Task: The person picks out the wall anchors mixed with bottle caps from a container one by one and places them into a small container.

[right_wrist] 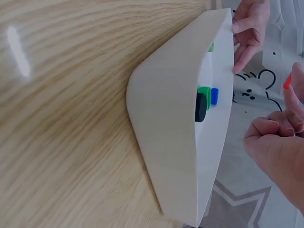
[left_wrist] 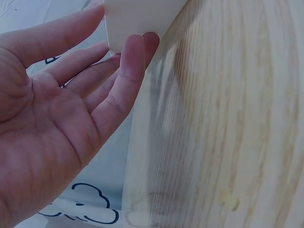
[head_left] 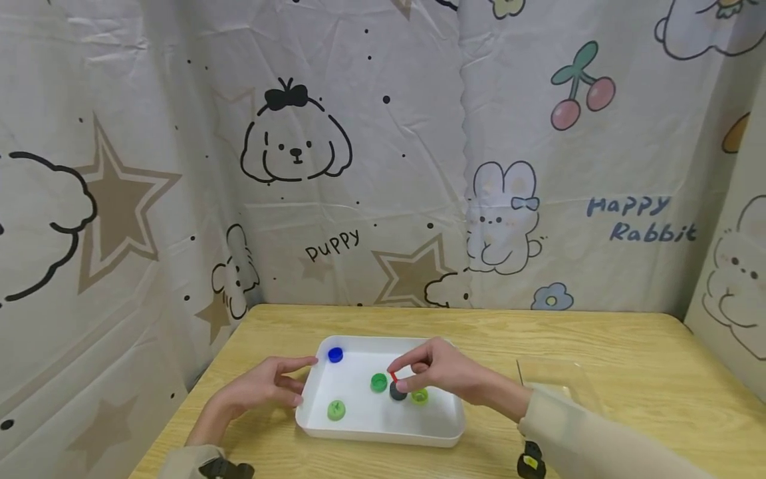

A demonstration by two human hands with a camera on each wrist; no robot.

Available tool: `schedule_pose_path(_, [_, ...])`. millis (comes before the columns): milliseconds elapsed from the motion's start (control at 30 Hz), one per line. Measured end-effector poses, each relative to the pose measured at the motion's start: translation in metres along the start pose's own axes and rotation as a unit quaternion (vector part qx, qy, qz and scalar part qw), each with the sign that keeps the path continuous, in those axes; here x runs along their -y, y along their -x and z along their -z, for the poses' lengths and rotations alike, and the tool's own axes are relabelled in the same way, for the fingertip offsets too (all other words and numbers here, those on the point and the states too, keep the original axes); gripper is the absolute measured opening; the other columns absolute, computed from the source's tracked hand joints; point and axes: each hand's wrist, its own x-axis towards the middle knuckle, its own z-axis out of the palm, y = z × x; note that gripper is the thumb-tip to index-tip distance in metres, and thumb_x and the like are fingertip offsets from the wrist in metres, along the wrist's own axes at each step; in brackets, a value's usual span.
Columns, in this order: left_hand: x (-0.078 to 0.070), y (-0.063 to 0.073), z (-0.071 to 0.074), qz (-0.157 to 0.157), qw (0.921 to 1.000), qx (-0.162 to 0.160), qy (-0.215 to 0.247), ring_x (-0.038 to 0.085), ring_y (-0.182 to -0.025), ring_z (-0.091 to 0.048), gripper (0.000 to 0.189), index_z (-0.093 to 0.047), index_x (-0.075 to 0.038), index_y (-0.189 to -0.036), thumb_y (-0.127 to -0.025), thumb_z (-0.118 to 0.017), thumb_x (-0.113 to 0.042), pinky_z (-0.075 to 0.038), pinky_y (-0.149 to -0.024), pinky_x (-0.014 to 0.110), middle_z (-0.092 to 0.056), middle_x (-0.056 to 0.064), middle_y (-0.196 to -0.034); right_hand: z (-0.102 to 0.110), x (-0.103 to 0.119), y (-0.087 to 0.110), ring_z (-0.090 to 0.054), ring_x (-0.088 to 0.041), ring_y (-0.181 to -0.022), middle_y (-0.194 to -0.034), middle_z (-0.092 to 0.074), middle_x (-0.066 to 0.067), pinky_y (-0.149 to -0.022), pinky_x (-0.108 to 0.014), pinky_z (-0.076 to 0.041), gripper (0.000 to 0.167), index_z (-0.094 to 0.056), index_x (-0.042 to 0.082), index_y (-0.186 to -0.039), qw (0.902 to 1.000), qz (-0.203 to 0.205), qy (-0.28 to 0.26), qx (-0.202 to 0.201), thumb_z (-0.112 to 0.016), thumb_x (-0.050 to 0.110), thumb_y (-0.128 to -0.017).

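Observation:
My right hand (head_left: 445, 372) is above the white tray (head_left: 383, 440), pinching a small red bottle cap (head_left: 393, 376) between thumb and index finger. The cap shows as a thin red edge in the right wrist view, its rest hidden by fingers. Below it in the tray lie a black cap (head_left: 397, 391), a green cap (head_left: 378, 382) and a yellow-green cap (head_left: 420, 396). A blue cap (head_left: 335, 354) sits in the far left corner, a light green cap (head_left: 336, 410) near the front left. My left hand (head_left: 266, 384) touches the tray's left side with extended, spread fingers.
A clear, transparent container (head_left: 565, 376) stands on the wooden table (head_left: 652, 372), right of the tray, partly behind my right forearm. Behind the table hangs a printed curtain (head_left: 413, 166). Both wrists carry black straps.

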Motion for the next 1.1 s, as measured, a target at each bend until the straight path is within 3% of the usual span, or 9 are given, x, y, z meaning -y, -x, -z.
schedule_pose_path(500, [-0.001, 0.001, -0.001, -0.003, 1.0000, -0.002, -0.005, 0.041, -0.126, -0.063, 0.079, -0.038, 0.008, -0.158, -0.089, -0.076, -0.002, -0.055, -0.098, 0.041, -0.039, 0.033, -0.159, 0.032, -0.007, 0.044, -0.033, -0.016, -0.071, -0.069, -0.024, 0.003, -0.078, -0.036, -0.040, 0.030, -0.079, 0.001, -0.118, 0.9975, -0.015, -0.031, -0.062, -0.084, 0.010, -0.089])
schedule_pose_path(700, [0.000, 0.001, -0.002, -0.009, 1.0000, 0.002, -0.002, 0.042, -0.126, -0.063, 0.079, -0.038, 0.008, -0.158, -0.089, -0.076, -0.002, -0.055, -0.098, 0.039, -0.040, 0.034, -0.158, 0.046, -0.013, 0.065, -0.034, -0.014, -0.069, -0.069, -0.027, 0.003, -0.084, -0.035, -0.045, 0.038, -0.074, -0.004, -0.125, 0.9961, -0.014, -0.032, -0.081, -0.082, 0.011, -0.091])
schedule_pose_path(1100, [0.003, 0.003, -0.002, -0.009, 0.9999, -0.003, -0.006, 0.043, -0.126, -0.063, 0.078, -0.038, 0.008, -0.158, -0.090, -0.076, -0.002, -0.054, -0.100, 0.043, -0.041, 0.034, -0.157, 0.068, -0.018, 0.099, -0.033, -0.014, -0.070, -0.071, -0.024, 0.003, -0.079, -0.038, -0.039, 0.043, -0.072, -0.001, -0.131, 0.9914, -0.045, -0.022, -0.120, -0.081, 0.016, -0.093])
